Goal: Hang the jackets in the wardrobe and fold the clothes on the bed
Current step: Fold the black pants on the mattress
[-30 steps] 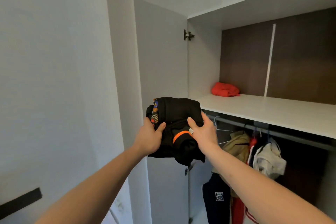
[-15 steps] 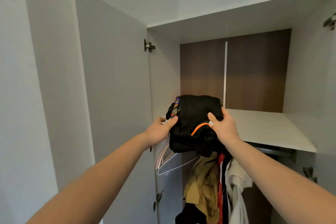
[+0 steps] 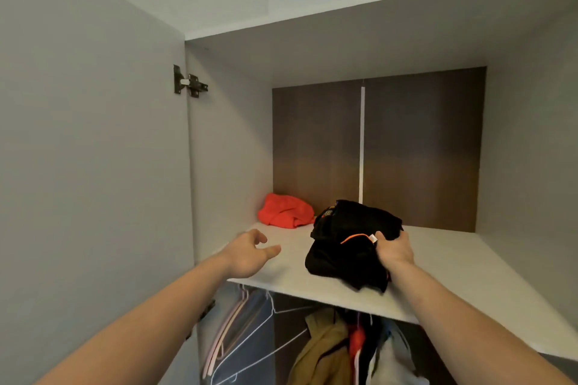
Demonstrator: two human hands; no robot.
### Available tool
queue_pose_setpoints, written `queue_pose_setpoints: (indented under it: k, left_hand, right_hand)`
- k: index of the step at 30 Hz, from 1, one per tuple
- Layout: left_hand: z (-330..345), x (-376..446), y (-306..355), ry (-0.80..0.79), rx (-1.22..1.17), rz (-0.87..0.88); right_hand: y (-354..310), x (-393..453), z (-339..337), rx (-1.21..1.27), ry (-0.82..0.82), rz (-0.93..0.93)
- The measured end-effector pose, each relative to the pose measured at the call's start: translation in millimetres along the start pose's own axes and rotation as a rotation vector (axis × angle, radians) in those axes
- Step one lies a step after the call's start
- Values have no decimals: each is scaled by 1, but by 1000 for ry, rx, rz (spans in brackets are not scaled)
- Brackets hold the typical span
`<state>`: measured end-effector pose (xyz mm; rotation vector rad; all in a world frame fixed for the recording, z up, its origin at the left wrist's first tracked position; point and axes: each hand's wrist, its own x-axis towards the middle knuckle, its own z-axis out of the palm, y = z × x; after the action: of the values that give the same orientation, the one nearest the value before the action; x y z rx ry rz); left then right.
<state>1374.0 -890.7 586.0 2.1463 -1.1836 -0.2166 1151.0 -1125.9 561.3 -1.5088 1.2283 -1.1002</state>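
A folded black garment (image 3: 347, 247) with an orange trim line rests on the white wardrobe shelf (image 3: 453, 278). My right hand (image 3: 393, 251) grips its right side near a small white tag. My left hand (image 3: 248, 255) hovers over the shelf's left front part, fingers spread, holding nothing, clear of the garment. A crumpled red garment (image 3: 286, 210) lies at the shelf's back left corner. Below the shelf hang several jackets, among them a tan one (image 3: 322, 350) and a pale grey one (image 3: 394, 359).
The grey wardrobe door (image 3: 93, 181) stands swung out at the left, with a hinge (image 3: 189, 84) at its top. Several unused wire hangers (image 3: 250, 331) hang under the shelf at the left. The shelf's right half is bare; a brown panel (image 3: 406, 150) backs it.
Both hands carried the black garment up onto the shelf. The left hand has let go and drawn back to the left; the right still grips it. The view rose closer to the shelf.
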Motion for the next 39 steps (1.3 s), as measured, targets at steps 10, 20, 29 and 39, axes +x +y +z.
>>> queue_pose_setpoints:
  k: [10,20,29,39]
  left_hand:
    - [52,121,0,32,34,-27]
    - [73,196,23,100,48,111]
    - [100,231,-13,-34,311,-36]
    - [114,232,-49,8,380,-47]
  right_hand:
    - [8,146,47,-52,-152,33]
    - [2,206,104,75,-134,95]
    - [6,225,115,163,-194,38]
    - [-32,203,95,-494,-269,-849]
